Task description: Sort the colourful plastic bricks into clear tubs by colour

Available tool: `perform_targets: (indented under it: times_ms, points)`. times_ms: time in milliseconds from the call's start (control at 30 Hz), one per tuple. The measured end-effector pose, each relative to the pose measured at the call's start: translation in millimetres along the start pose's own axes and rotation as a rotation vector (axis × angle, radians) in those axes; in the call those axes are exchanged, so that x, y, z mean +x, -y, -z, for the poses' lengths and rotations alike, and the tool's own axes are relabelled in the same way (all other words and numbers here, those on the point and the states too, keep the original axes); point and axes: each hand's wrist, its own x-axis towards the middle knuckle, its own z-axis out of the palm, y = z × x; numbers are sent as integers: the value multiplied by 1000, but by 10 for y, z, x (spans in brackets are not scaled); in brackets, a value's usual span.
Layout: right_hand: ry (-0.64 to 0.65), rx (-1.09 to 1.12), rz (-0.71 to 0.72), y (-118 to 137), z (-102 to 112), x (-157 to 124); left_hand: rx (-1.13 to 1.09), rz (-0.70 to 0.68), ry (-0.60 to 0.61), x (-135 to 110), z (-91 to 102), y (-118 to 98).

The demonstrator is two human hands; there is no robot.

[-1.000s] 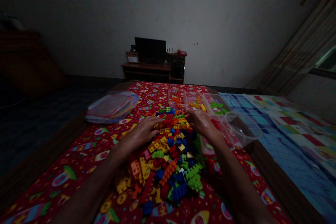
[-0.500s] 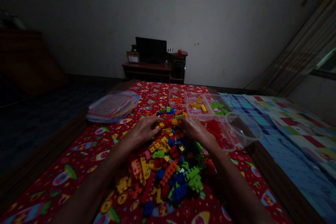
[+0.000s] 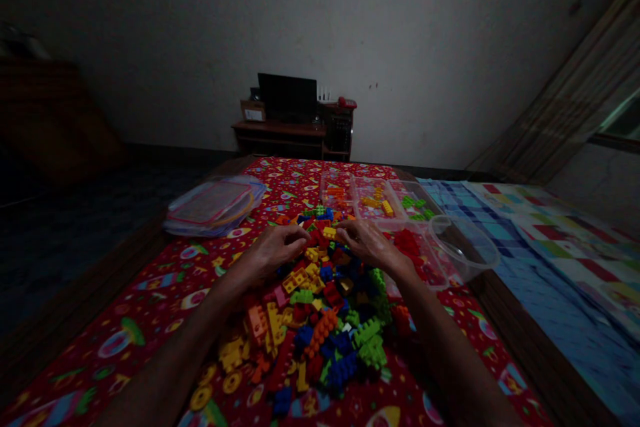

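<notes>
Head view, centre of the frame: a loose heap of moulded plastic toy bricks point(image 3: 321, 330) in red, yellow, blue, green and orange, spread downward toward the bottom edge. Left hand point(image 3: 277, 247) over its upper-left margin, thumb and curled fingers slightly parted. Right hand point(image 3: 369, 241) over its upper-right margin, fingertips at a small yellow plastic brick point(image 3: 329, 233); cannot tell whether pinched or merely touched. Hands apart from each other, bricks in the narrow gap between.

Close on the right, tight for sideways movement: low see-through plastic bins point(image 3: 397, 203), orange, yellow and green pieces along the upper row, red ones below. Beside them, a round clear plastic tub point(image 3: 473, 265), over the right edge. At centre left, a flat stack of clear plastic lids point(image 3: 215, 207), near the left edge. More room at lower left, across red cloth printed with colourful rockets point(image 3: 150, 307).

Along the right, dark brown wooden edging point(image 3: 540, 340), then blue checked bedding point(image 3: 540, 293). At upper centre, a brown wooden desk point(image 3: 280, 127) with a black flat monitor point(image 3: 287, 97), against a dim grey wall point(image 3: 425, 60). At upper right, a striped curtain point(image 3: 565, 80).
</notes>
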Motion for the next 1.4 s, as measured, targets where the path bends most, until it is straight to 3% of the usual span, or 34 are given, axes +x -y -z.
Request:
perform_targets:
  times_ms: [300,500,600,667,800,900,1000,1133,1300,1400]
  points:
    - [-29,86,13,-102,34,19,128,-10,1,-7,-10,-46]
    - [-477,-97,-135,-515,107,26,133,-70,84,-33,-28,7]
    - [-592,-199,-185,-648,118,11,157,-49,136,-41,-41,10]
    - [-533,-204,-191,-610,114,18,181,-34,146,-45,-41,-14]
    - [-255,-137,-66,-311,22,49,166,-30,174,-43,-24,-69]
    - [-55,-123,50,-78,-139,50,141,-19,129,-16,-13,-32]
    - [68,-128,152,51,-295,29,126,10,78,21,-9,52]
    - [84,-123,204,74,-352,-14,99,42,38,35,-2,95]
    - [-18,-114,234,102,-312,-37,113,17,52,23,14,83]
    - [14,-105,334,196,-400,-44,136,7,45,24,40,100]
